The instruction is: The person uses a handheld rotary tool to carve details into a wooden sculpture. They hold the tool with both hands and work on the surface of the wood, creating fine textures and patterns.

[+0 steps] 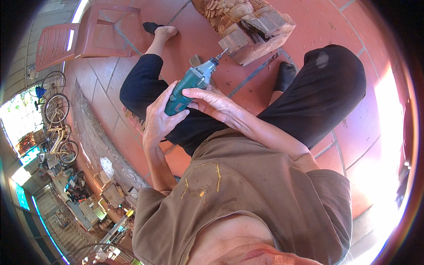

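A green electric die grinder (189, 89) with a grey metal nose is held in front of my lap. Its thin bit (222, 54) points up and away, toward the carved wood block (260, 35), and stands apart from it. My left hand (160, 115) wraps round the grinder's body from the left, thumb along its rear end. From the right, my right hand (212, 102) grips the same body, its thumb lying across the casing. Scale-like relief covers the far part of the wood block, while its near end shows rough sawn faces.
A small wood offcut (195, 60) lies on the red tile floor (318, 26) beyond the grinder. My legs in black trousers (322, 92) flank the work. At left are a reddish plastic chair (95, 33), bicycles (56, 104) and a cluttered bench (88, 207).
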A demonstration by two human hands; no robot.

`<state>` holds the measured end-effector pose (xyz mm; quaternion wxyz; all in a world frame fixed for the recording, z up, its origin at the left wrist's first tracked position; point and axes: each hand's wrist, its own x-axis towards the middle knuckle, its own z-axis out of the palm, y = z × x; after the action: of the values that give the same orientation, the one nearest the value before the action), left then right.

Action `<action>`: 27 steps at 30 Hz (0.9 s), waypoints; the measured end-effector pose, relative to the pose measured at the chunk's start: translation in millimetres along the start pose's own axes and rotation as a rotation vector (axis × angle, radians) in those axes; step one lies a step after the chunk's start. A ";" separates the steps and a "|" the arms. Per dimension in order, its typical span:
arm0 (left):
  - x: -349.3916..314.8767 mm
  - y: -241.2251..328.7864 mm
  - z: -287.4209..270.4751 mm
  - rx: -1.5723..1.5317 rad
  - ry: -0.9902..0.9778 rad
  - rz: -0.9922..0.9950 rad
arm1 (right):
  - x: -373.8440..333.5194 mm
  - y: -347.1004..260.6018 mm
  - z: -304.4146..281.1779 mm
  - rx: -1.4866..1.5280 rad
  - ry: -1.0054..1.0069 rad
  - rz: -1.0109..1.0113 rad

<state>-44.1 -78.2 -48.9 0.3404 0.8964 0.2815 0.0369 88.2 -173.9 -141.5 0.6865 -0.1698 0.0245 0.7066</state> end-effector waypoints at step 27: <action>0.3 0.8 2.1 -0.004 0.016 -0.040 | 5.3 0.2 -4.0 -0.022 -0.046 0.014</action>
<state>-43.0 -79.8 -50.1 0.3404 0.8896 0.3020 0.0380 88.9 -169.9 -146.7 0.6800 -0.1608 0.0018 0.7153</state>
